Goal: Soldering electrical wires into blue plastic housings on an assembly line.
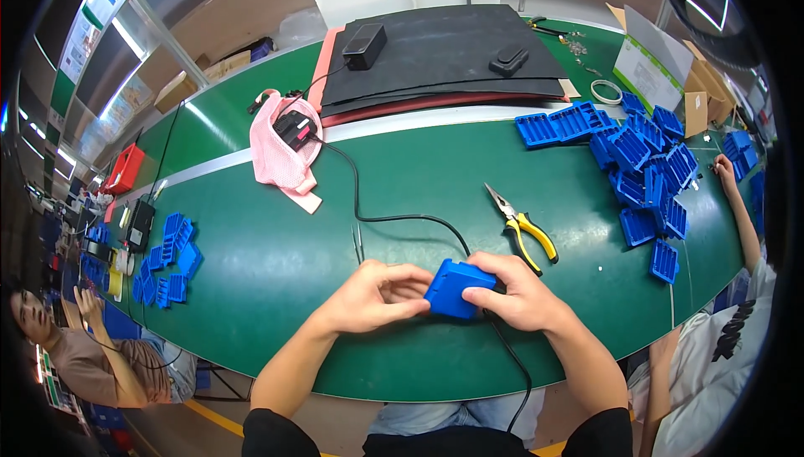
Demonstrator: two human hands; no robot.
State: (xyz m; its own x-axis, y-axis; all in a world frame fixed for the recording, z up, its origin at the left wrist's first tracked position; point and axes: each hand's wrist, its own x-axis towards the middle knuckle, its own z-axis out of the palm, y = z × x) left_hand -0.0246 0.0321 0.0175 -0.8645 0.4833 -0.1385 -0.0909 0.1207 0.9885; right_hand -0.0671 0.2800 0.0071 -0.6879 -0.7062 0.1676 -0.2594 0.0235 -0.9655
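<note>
Both hands grip a blue plastic housing (456, 287) over the green table (276, 264).
Left hand (377, 294) and right hand (515, 294) clamp its sides; yellow-handled pliers (523, 227) lie just beyond.

Yellow-handled pliers (526, 228) beside heaped blue casings (643, 164)

The blue housing (456, 288) held between the left hand (374, 296) and right hand (517, 294) looks like moulded plastic, smooth with a dull sheen. The heap of blue parts (645, 174) shows the same ribbed plastic. The table (251, 256) has a smooth green top, faintly glossy where light streaks across it. The pliers (523, 227) have bare grey metal jaws and yellow rubbery grips. The cable (394, 219) is matt black. The pink mesh cloth (276, 155) looks soft and open-woven. The black mats (452, 55) look matt, slightly grainy foam or rubber. The boxes (662, 63) are plain cardboard.
</note>
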